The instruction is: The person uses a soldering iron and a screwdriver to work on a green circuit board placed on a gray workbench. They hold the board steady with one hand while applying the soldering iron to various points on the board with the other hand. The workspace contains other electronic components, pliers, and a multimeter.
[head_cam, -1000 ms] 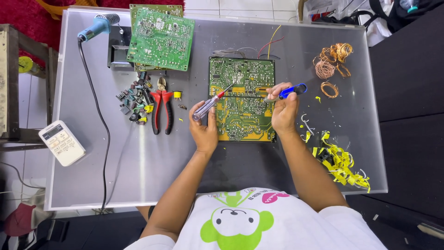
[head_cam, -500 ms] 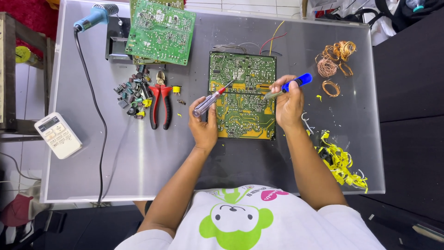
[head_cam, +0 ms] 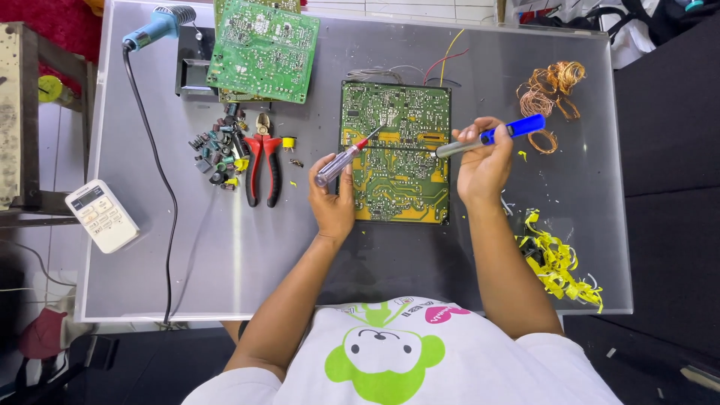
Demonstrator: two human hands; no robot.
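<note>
A green and yellow circuit board (head_cam: 396,154) lies flat, solder side up, near the middle of the grey surface (head_cam: 480,255), with thin wires trailing from its far edge. A screwdriver (head_cam: 347,156) with a clear handle and red collar slants across the board's left part, its tip resting on the board. A soldering iron (head_cam: 491,136) with a blue handle and grey barrel lies nearly level over the board's right edge, its tip pointing inward.

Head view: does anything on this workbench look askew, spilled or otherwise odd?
Mostly clutter. Yellow shreds are strewn along the table edge beside the right hand. Loose small components lie heaped by the red pliers, and a spare green board sits tilted over a black box.
</note>
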